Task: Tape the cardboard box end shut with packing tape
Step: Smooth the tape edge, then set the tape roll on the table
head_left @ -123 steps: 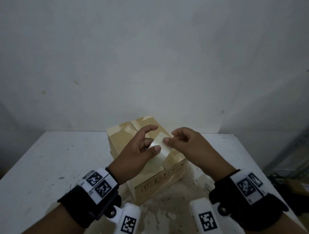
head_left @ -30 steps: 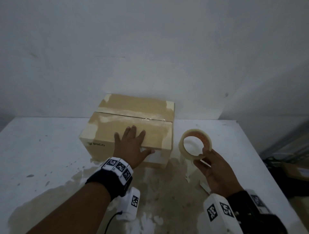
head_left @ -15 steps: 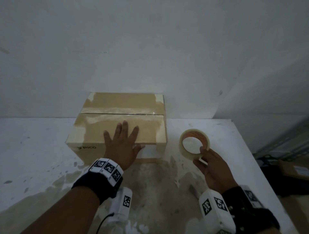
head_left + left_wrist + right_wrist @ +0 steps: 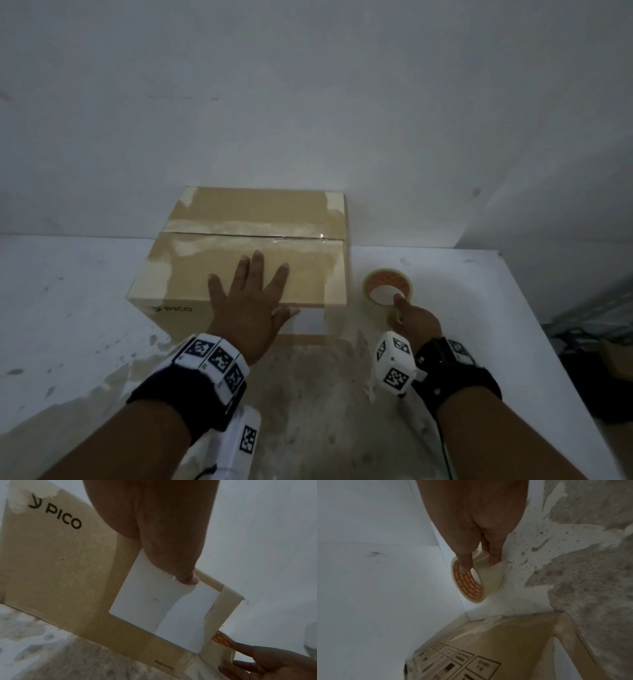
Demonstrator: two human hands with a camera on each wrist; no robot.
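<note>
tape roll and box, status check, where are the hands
Left hand flat on brown cardboard box. Right hand pinching clear packing tape roll, standing on white table beside box. Nothing in the way.

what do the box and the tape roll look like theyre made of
Box: matte tan cardboard, judging by its folded flaps and torn pale patches; a glossy clear strip covers the seam. Tape roll: translucent, probably plastic film on an orange printed core, likely card.
</note>
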